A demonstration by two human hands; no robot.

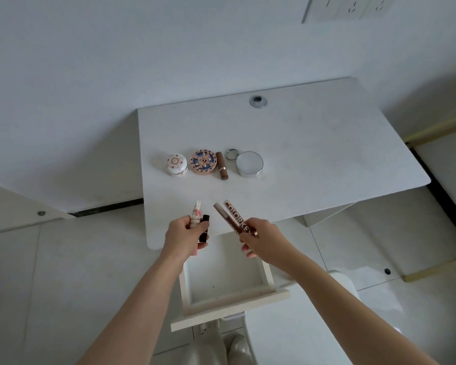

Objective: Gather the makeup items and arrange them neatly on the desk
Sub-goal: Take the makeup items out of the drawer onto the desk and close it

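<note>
White tabletop stood against a pale wall, with the drawer beneath pulled open. Five makeup items lay in a row, from white jar to silver compact. Left hand, fingers curled, held a rabbit-topped tube and black tube; right hand likewise gripped two brown tubes over the near edge. These four were apparently still to be placed.

The brand name "COLORKEY" is printed in pale capitals along the dark brown tube held in the right hand. The word is set lengthwise, its last letter lying right at the grip.
</note>
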